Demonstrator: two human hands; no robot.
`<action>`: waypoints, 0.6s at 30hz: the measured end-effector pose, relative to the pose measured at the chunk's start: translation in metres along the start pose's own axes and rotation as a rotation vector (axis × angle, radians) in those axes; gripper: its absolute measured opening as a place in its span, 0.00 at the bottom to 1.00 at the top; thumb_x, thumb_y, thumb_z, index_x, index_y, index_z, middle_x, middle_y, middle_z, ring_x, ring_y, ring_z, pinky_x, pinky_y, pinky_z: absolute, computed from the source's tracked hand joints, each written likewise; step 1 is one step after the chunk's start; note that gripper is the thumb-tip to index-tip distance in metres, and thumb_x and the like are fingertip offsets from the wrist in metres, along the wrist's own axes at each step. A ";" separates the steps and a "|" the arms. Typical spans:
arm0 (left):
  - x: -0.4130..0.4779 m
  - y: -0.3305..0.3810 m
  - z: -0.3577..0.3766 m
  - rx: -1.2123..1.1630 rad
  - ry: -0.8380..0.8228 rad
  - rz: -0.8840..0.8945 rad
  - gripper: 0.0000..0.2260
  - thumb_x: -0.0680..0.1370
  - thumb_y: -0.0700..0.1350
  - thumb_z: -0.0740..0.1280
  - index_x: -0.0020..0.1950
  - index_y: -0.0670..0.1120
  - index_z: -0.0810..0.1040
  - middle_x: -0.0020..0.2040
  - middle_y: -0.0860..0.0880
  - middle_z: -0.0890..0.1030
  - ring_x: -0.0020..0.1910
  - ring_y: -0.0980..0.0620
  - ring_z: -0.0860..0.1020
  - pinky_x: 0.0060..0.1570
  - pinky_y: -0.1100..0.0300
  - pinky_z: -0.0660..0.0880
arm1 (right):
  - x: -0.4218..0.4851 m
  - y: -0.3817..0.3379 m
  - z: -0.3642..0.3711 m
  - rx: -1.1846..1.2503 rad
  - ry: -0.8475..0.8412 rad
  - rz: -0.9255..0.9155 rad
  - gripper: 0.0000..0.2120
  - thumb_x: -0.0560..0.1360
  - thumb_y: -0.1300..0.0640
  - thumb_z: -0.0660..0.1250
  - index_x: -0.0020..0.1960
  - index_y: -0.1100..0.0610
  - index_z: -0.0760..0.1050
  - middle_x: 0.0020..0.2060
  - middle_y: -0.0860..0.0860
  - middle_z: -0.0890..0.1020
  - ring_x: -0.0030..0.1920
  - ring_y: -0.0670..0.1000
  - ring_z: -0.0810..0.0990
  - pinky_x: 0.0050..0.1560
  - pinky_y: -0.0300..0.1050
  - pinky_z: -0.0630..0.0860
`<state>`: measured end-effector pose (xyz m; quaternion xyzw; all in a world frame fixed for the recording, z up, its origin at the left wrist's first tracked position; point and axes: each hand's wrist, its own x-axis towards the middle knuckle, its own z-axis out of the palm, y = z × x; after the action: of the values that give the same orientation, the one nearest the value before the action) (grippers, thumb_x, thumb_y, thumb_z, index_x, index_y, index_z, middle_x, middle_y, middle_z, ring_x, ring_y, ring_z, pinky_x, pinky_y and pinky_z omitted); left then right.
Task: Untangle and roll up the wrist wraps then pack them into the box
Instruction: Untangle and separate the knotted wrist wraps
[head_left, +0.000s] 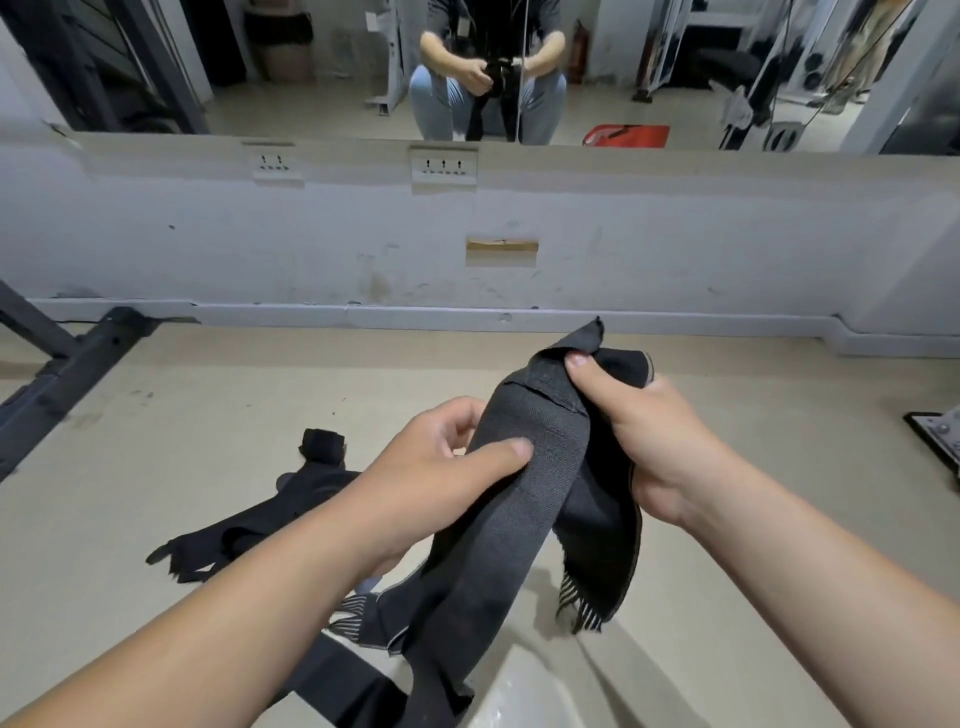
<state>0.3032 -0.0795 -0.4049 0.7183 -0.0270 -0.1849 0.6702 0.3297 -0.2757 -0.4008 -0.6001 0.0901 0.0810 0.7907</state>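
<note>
Wrist wrap (524, 467): black, tight woven elastic, flat wide band, held up over the floor (130, 467) between both hands. Left hand (441, 467) pinches the band mid-length, thumb flat on the front face, fingers (457, 415) curled behind. Right hand (654, 436) grips the bunched upper end, fingers wrapped round the folds. One tail of the wrist wrap hangs down with a white-striped, frayed end. Lower length drapes toward a smooth white object (524, 691) cut off at the bottom edge; can't tell what it is.

Second wrap (244, 535) lies loose and crumpled on the beige floor, left of the hands. Small rolled black bundle (323, 446) just beyond it. Scuffed grey wall (675, 249) ahead with socket plates (443, 165), mirror (260, 78) above. Black steel frame (78, 364) at left.
</note>
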 end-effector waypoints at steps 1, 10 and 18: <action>-0.002 0.001 0.003 0.003 -0.009 0.006 0.07 0.81 0.45 0.72 0.58 0.47 0.84 0.50 0.49 0.88 0.45 0.53 0.87 0.39 0.61 0.81 | -0.001 0.001 0.003 -0.016 -0.020 0.001 0.08 0.82 0.53 0.70 0.52 0.58 0.84 0.46 0.57 0.88 0.45 0.55 0.88 0.44 0.50 0.85; 0.007 -0.001 0.003 -0.048 0.048 0.055 0.08 0.86 0.48 0.66 0.59 0.49 0.84 0.49 0.52 0.89 0.46 0.55 0.87 0.41 0.63 0.80 | -0.002 0.007 0.005 -0.126 0.000 0.028 0.18 0.86 0.45 0.61 0.57 0.56 0.83 0.50 0.54 0.89 0.50 0.54 0.89 0.45 0.49 0.84; 0.014 0.001 -0.017 -0.346 0.003 0.013 0.12 0.85 0.40 0.64 0.67 0.41 0.80 0.61 0.39 0.86 0.59 0.40 0.84 0.59 0.48 0.80 | -0.001 0.011 0.002 -0.320 0.009 -0.070 0.08 0.87 0.60 0.60 0.57 0.56 0.79 0.44 0.46 0.89 0.48 0.49 0.89 0.46 0.42 0.84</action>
<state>0.3213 -0.0671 -0.4067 0.5924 0.0017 -0.1814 0.7850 0.3260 -0.2704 -0.4105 -0.7216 0.0585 0.0643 0.6868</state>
